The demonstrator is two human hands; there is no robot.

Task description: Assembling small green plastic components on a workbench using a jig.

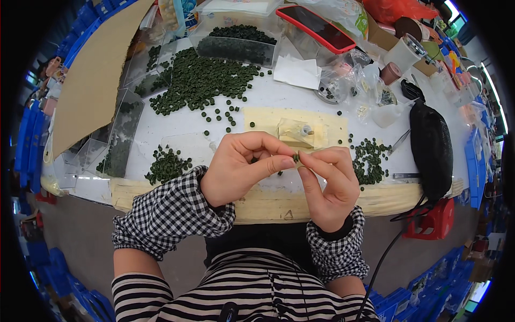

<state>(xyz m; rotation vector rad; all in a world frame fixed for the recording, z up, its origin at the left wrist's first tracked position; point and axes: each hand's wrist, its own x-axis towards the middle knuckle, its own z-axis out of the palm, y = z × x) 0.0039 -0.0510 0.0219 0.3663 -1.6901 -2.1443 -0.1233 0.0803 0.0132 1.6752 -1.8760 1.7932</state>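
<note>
My left hand (pixel 238 165) and my right hand (pixel 333 185) meet above the table's front edge, fingertips closed together. Between them they pinch a tiny dark green round piece (pixel 295 158), mostly covered by the fingers. Another dark piece (pixel 254 160) shows inside the curl of my left fingers. Just beyond the hands stands a tape-wrapped block (pixel 296 134) with a small round fitting on top. Loose dark green pieces lie in a small heap (pixel 167 165) left of my left hand and in a scattered group (pixel 370 161) to the right of my right hand.
A large spread of green pieces (pixel 198 80) lies farther back, before a clear box (pixel 236 49). Cardboard (pixel 96 75) leans at left. Tweezers (pixel 399 140) and a black pouch (pixel 432 150) lie at right. A red-edged phone (pixel 316 27) rests at the back.
</note>
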